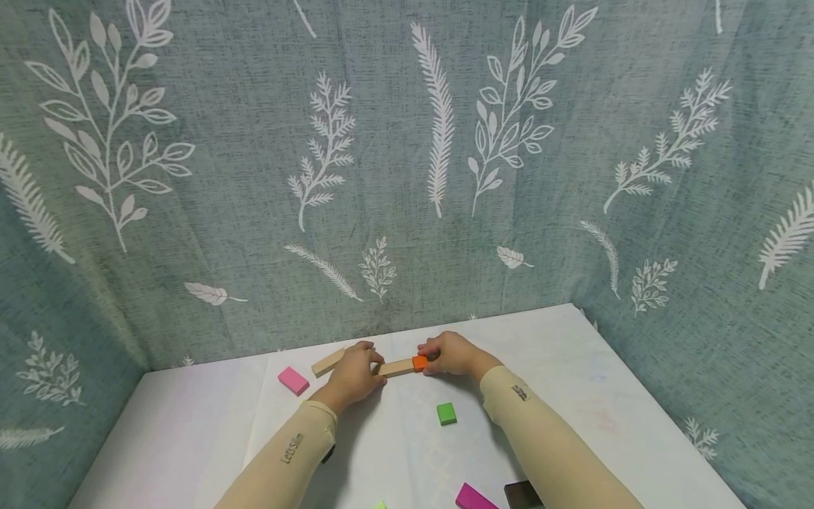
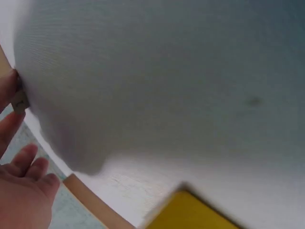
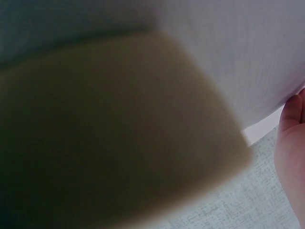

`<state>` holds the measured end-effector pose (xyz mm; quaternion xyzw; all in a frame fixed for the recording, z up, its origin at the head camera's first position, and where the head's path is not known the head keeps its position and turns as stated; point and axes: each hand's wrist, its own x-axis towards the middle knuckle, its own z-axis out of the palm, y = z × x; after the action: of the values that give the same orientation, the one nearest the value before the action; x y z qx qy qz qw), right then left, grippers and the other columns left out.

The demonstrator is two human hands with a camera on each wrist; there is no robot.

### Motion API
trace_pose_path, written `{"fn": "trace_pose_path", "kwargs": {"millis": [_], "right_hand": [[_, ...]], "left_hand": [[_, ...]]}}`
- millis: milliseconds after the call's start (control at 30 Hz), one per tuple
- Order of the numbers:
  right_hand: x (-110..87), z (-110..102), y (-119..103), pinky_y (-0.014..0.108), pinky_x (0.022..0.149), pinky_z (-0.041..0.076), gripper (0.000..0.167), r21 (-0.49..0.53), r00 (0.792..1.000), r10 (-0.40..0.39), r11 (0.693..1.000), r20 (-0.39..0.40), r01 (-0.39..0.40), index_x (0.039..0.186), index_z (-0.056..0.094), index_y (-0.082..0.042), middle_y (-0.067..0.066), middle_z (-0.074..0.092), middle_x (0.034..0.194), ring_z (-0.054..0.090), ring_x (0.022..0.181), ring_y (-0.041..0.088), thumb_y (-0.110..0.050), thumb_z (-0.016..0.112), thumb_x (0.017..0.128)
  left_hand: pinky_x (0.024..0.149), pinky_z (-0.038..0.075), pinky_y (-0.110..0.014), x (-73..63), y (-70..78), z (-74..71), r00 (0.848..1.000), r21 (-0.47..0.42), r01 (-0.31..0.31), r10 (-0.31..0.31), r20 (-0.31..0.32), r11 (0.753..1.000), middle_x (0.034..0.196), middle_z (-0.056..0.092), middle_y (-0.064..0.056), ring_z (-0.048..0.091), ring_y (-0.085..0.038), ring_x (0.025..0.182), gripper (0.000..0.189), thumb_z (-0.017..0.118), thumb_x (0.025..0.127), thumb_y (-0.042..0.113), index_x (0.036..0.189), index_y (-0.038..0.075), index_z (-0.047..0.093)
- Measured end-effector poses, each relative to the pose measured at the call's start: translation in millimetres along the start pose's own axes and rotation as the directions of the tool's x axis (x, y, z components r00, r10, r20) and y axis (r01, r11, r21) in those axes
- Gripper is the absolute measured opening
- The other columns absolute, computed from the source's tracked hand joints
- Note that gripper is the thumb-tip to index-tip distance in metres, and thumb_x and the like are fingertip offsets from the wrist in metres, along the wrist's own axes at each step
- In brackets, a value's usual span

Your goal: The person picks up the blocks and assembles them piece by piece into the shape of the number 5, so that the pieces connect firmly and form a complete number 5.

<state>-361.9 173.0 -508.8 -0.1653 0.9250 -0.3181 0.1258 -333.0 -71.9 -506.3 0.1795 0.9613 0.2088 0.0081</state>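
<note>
- Your left hand pinches the left end of a pale wooden block between thumb and fingers; the block lies near the table's far edge, between your two hands.
- Your right hand grips an orange block that meets the wooden block's right end; whether it overlaps or only abuts, you cannot tell from here.
- A second wooden block lies just behind your left hand, which covers part of it; a pink block sits beside it, to the left.
- A green block lies nearer you, between your forearms; further down are a magenta block and a dark block, the latter partly hidden by your right sleeve; a lime-green piece barely shows at the bottom edge.
- A yellow thing crowds your left wrist view; a blurred brown shape blocks much of the right one.
- A leaf-patterned curtain hangs directly behind the white table.
</note>
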Motion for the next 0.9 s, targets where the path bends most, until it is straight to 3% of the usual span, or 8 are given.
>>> {"fn": "trace_pose_path", "kwargs": {"millis": [233,533,667,800,900], "right_hand": [[0.6,1,0,0.045,0.121,0.035,0.043,0.005,1.0,-0.001,1.0,0.006,0.001,0.12,0.076,-0.012,-0.004,0.068,0.134,0.049,0.142,0.025,-0.017,0.087,0.079],[0.0,0,-2,0.045,0.12,0.035,0.044,0.002,1.0,-0.001,1.0,0.004,0.001,0.12,0.076,-0.012,-0.003,0.068,0.134,0.05,0.142,0.025,-0.018,0.088,0.078],[-0.6,0,-3,0.044,0.119,0.038,0.05,-0.022,1.0,0.001,1.0,0.002,0.0,0.123,0.074,-0.013,-0.002,0.068,0.134,0.052,0.139,0.025,-0.019,0.089,0.076],[-2.7,-3,-4,0.042,0.113,0.044,0.056,0.006,1.0,0.022,1.0,0.006,-0.022,0.127,0.071,-0.012,0.002,0.07,0.131,0.06,0.13,0.023,-0.018,0.09,0.074],[-6.7,-10,-2,0.043,0.109,0.048,0.057,0.057,0.999,0.046,0.997,-0.007,-0.045,0.128,0.071,-0.011,0.003,0.07,0.13,0.063,0.125,0.023,-0.019,0.09,0.074]], "left_hand": [[0.11,0.045,-0.053,-0.9,-7.9,1.0,1.0,-0.024,0.015,-0.016,-0.01,1.0,0.145,0.055,-0.018,0.051,-0.042,0.136,0.027,0.086,0.081,0.026,0.102,0.011,0.079],[0.11,0.045,-0.053,-2.0,-7.8,-0.1,1.0,-0.017,0.016,-0.017,-0.016,1.0,0.145,0.056,-0.017,0.051,-0.041,0.135,0.026,0.086,0.08,0.027,0.101,0.012,0.08],[0.111,0.044,-0.055,-3.9,-7.3,-1.7,0.999,-0.028,0.043,-0.043,-0.014,0.999,0.148,0.053,-0.017,0.048,-0.042,0.138,0.034,0.087,0.079,0.03,0.107,0.013,0.078],[0.113,0.039,-0.058,-10.6,-10.9,-12.0,0.996,-0.087,0.077,-0.08,-0.032,0.993,0.152,0.048,-0.017,0.043,-0.044,0.141,0.048,0.088,0.078,0.03,0.119,0.011,0.073],[0.115,0.036,-0.06,-20.2,-20.9,-27.4,0.992,-0.186,0.098,-0.11,-0.055,0.978,0.154,0.046,-0.017,0.04,-0.045,0.143,0.049,0.085,0.081,0.029,0.123,0.009,0.071]]}}
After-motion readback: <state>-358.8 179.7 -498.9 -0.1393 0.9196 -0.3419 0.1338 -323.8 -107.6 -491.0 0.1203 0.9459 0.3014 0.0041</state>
